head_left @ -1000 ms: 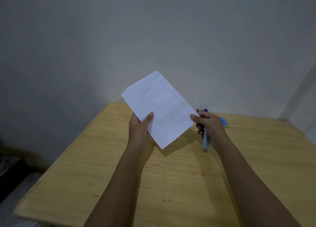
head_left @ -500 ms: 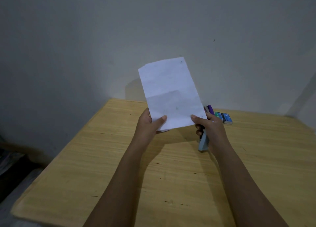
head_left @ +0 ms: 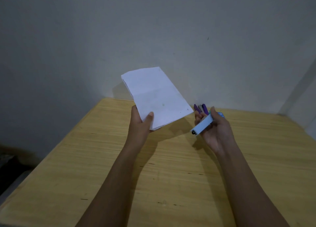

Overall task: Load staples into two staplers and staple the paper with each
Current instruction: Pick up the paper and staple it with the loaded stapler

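Paper (head_left: 153, 97): raised above tabletop (head_left: 171, 180).
Left hand (head_left: 140, 124) grip: pinches paper corner.
Right hand (head_left: 216, 132) grip: clamped on light-blue stapler (head_left: 202, 125).

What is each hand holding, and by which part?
Left hand pinches the paper near its bottom corner; right hand grips the light-blue stapler by one end.

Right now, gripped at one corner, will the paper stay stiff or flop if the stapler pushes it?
Probably fairly stiff: the paper looks folded into layers and stands up from the left hand without drooping. Its far edge is unsupported, so a push there would likely bend it.
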The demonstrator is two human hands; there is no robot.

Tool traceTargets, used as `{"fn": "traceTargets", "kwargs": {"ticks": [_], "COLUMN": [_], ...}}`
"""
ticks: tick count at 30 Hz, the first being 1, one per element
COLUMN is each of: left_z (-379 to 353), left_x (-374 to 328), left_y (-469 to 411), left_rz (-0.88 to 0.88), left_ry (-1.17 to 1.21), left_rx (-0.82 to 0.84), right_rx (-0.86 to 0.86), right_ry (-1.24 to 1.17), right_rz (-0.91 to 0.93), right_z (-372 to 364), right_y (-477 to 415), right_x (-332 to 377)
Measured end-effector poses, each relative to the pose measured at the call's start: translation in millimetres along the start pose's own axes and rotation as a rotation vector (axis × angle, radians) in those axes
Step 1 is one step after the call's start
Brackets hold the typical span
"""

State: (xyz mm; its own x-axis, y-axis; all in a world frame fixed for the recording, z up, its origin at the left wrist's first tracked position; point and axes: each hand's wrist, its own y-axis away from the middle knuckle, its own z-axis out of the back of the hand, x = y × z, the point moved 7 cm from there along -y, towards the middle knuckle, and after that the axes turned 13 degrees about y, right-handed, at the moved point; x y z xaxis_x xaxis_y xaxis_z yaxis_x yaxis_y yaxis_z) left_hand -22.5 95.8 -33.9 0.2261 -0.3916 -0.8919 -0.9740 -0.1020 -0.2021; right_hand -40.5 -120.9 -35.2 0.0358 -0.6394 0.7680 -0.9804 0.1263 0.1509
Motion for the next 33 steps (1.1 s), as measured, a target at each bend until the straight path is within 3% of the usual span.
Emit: {"fn": "traceTargets", "kwargs": {"ticks": [11,23,33], "left_z": [2.5,-5.2,-13.4], "left_x": [-19.4,-26.5,-27.1], "left_y": [8.8,11.7,16.7], "left_rz": [-0.113,-0.215,-0.233], "left_ry": [-0.017,0.003,-0.041], "left_rx": [-0.076,-0.071,-0.02], "right_rx": [0.15,0.299,0.23], "right_ry": [-0.026,0.874,0.738], "right_rz": [-0.04,0.077,0.132], "right_z": [-10.7,-39.5,-43.8], "right_y": [7.1,16.7,18.6], "right_x": [-9.0,-33.2,-27.9]}}
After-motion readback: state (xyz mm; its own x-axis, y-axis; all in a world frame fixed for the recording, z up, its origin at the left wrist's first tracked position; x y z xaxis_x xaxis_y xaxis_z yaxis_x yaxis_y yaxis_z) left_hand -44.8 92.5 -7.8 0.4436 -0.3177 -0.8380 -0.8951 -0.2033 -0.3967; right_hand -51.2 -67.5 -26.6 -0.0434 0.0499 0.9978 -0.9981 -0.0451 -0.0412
